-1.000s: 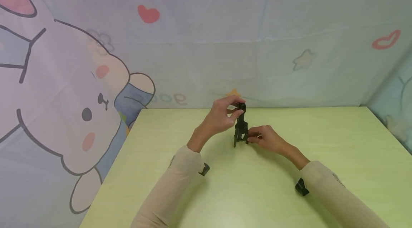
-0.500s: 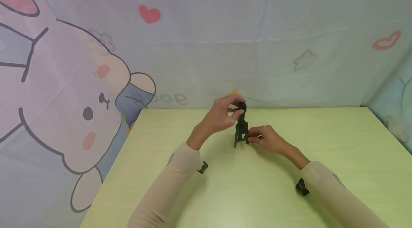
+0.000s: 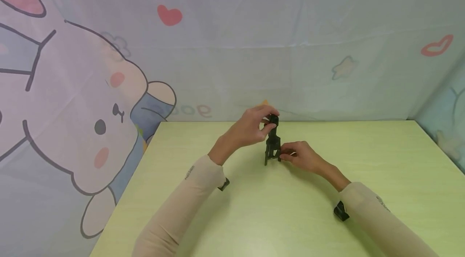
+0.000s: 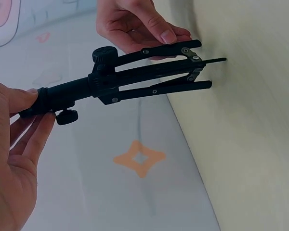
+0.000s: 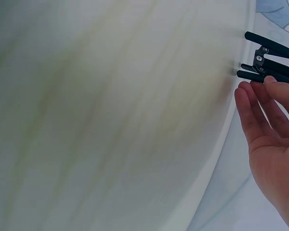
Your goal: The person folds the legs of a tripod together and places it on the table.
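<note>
A small black tripod [image 3: 273, 142] stands upright near the back of the table, its legs only slightly spread. My left hand [image 3: 250, 128] pinches the top of its column between thumb and fingers, just above a side knob [image 4: 67, 117]. Low on the right, my right hand [image 3: 303, 156] pinches one leg [image 4: 173, 49] near its foot. In the right wrist view the leg ends [image 5: 260, 60] show with the right thumb and fingertips at the nearest leg. The upper column lies outside that view.
The pale yellow-green table [image 3: 290, 216] ends at a hanging cloth [image 3: 232, 67] printed with hearts and a rabbit, close behind the tripod. Black wrist-worn pieces [image 3: 340, 211] jut out beneath both sleeves.
My left forearm and elbow have swung slightly outward to the left, while the left hand stays at the tripod's top. The right hand and the tripod look almost unchanged.
</note>
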Available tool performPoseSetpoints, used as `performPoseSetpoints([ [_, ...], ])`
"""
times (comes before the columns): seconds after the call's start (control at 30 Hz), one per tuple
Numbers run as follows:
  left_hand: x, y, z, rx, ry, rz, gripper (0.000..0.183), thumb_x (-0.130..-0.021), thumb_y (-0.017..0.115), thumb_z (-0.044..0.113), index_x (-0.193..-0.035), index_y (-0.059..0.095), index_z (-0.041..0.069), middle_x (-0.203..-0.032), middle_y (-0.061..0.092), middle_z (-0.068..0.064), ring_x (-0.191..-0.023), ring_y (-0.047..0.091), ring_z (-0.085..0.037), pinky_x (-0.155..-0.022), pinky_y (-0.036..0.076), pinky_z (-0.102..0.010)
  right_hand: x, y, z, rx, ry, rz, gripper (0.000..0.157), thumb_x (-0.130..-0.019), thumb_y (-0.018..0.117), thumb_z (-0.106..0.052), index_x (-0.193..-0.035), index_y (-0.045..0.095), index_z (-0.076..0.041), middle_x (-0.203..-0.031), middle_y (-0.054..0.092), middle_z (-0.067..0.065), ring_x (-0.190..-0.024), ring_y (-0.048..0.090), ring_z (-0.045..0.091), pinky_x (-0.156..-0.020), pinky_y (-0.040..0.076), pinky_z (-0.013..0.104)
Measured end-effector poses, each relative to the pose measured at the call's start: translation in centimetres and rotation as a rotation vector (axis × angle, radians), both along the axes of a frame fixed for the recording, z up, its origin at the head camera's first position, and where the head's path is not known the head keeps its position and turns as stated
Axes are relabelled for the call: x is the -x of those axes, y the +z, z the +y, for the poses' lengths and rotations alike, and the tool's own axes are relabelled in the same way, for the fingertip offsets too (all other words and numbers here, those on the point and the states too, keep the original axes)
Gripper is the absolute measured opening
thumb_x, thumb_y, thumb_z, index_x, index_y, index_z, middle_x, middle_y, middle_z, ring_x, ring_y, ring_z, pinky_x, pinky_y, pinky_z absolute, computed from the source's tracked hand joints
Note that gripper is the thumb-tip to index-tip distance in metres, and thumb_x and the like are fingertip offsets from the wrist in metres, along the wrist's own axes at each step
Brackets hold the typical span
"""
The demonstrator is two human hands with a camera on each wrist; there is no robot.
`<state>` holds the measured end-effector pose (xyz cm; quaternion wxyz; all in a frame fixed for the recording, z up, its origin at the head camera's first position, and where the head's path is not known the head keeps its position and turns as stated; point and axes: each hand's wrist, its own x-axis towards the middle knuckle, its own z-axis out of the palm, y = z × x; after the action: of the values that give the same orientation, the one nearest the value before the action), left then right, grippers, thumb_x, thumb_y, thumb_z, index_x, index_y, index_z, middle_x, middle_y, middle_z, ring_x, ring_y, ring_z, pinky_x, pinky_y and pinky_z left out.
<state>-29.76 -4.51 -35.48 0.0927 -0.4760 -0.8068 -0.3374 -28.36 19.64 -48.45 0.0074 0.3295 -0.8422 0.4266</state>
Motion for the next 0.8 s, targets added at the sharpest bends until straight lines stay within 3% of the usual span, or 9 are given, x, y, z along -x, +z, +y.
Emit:
performPoseSetpoints([
  [0.37, 0.3, 1.1, 0.2, 0.042, -0.041, 0.094, 0.02, -0.098, 0.068, -0.003, -0.118, 0.067, -0.003, -0.115, 0.064, -0.012, -0.095, 0.069, -0.021, -0.087, 0.053, -0.014, 0.1, -0.1, -0.4, 0.003, -0.008, -0.047, 0.014, -0.098, 0.072, -0.004, -0.112, 0.074, -0.001, -0.1, 0.076, 0.007, -0.094, 0.075, 0.022, -0.083, 0.063, 0.035],
  [0.6, 0.4, 1.8, 0.2, 0.121, -0.029, 0.081, 0.021, -0.098, 0.068, 0.0, -0.12, 0.069, -0.001, -0.118, 0.066, -0.012, -0.094, 0.068, -0.019, -0.086, 0.054, -0.018, 0.3, -0.2, -1.3, 0.048, -0.001, -0.079, 0.018, -0.096, 0.077, -0.008, -0.112, 0.074, -0.003, -0.103, 0.077, 0.005, -0.096, 0.075, 0.021, -0.086, 0.062, 0.034],
  [0.8, 0.4, 2.5, 0.3, 0.176, -0.022, 0.025, 0.021, -0.099, 0.068, 0.002, -0.12, 0.07, -0.001, -0.12, 0.066, -0.012, -0.098, 0.07, -0.021, -0.087, 0.058, -0.025, 0.4, -0.5, -2.1, 0.05, -0.033, -0.075, 0.016, -0.093, 0.08, -0.009, -0.108, 0.075, -0.006, -0.1, 0.077, 0.003, -0.093, 0.075, 0.02, -0.084, 0.062, 0.034],
])
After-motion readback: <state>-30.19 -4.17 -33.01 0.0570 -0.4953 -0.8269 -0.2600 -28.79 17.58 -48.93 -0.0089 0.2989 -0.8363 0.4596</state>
